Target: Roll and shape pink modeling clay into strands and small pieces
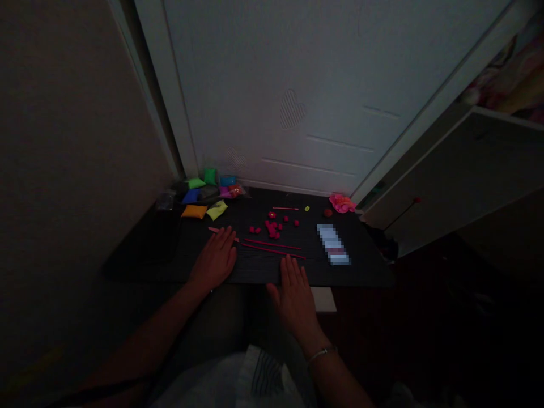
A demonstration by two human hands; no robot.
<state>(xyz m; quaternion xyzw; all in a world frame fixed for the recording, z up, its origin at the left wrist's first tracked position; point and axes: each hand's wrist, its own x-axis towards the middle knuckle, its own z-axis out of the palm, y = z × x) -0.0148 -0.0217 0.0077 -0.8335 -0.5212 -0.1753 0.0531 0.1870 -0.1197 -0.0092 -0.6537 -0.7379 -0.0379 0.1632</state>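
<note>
My left hand [216, 258] lies with its fingers stretched out, partly covering a pink stick-like tool [215, 230]. To its right, two thin dark-pink strands [274, 250], which look like rolled clay, run side by side across the dark table. My right hand [296, 292] is at the table's front edge, fingers straight and thumb apart, with its fingertips just below the right end of the nearer strand. Nothing shows in either hand, though the palms are hidden. Beyond the strands sit several small dark-pink lumps [271, 228] and a round pink piece with a light centre [272, 215].
Colourful packets [194, 212] are gathered at the back left of the dark table [340, 277]. On the right lies a phone [334, 245] with a blurred screen. Behind it are a reddish ball [327, 213] and a crumpled pink item [342, 203]. A thin pink stick [285, 208] lies near the white door [272, 141].
</note>
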